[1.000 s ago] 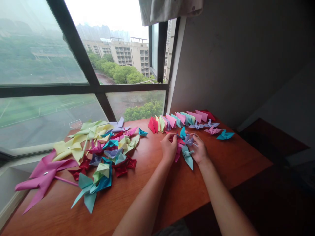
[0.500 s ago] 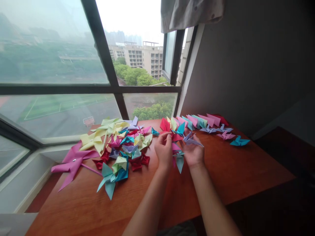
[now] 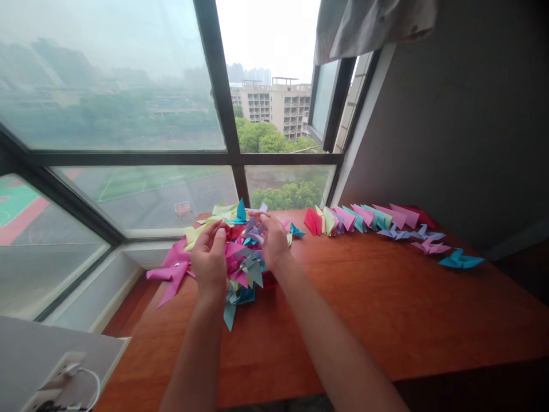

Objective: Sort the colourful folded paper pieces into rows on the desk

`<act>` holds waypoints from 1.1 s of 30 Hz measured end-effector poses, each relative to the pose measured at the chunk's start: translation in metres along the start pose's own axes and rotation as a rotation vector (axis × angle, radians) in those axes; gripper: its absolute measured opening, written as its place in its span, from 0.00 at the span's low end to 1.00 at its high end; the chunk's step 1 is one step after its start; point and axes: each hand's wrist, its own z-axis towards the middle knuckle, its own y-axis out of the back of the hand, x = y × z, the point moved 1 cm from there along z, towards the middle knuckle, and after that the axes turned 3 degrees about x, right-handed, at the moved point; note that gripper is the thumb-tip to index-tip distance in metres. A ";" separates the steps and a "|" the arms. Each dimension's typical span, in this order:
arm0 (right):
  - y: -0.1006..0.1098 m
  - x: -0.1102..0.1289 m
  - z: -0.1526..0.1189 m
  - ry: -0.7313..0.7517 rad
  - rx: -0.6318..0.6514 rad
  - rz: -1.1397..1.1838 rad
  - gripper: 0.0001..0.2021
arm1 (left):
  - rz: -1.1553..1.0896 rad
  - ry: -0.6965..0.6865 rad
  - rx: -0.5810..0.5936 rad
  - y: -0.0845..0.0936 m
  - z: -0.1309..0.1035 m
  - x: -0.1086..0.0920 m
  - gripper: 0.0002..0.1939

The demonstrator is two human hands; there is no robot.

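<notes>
Between my hands is a bunch of folded paper cranes in blue, red, pink, purple and grey-teal, held above a colourful pile on the table. My left hand [image 3: 209, 257] is at the bunch's left, thumb and fingers pinched close to a red crane [image 3: 235, 232]. On the other side, my right hand [image 3: 274, 241] has its fingers curled around a purple crane [image 3: 254, 230]. A blue crane [image 3: 241, 213] stands up at the top of the bunch, and a grey-teal one [image 3: 254, 268] hangs low. Whether a thread joins them cannot be made out.
A magenta paper pinwheel [image 3: 175, 269] lies left of the pile. Folded papers [image 3: 358, 217] line the back edge, with several loose cranes [image 3: 429, 245] at right. The wooden table [image 3: 343, 309] meets a window [image 3: 171, 157]; a socket with plugged-in cables [image 3: 72, 372] is lower left.
Both hands have carried the bunch of cranes leftward, from beside the row of folded papers to over the pile. My right hand's fingers have curled in, and the view has turned left.
</notes>
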 end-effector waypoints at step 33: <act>0.464 0.249 -0.169 0.419 -0.954 -1.039 0.24 | 0.150 -0.279 1.129 -0.135 -0.168 0.046 0.16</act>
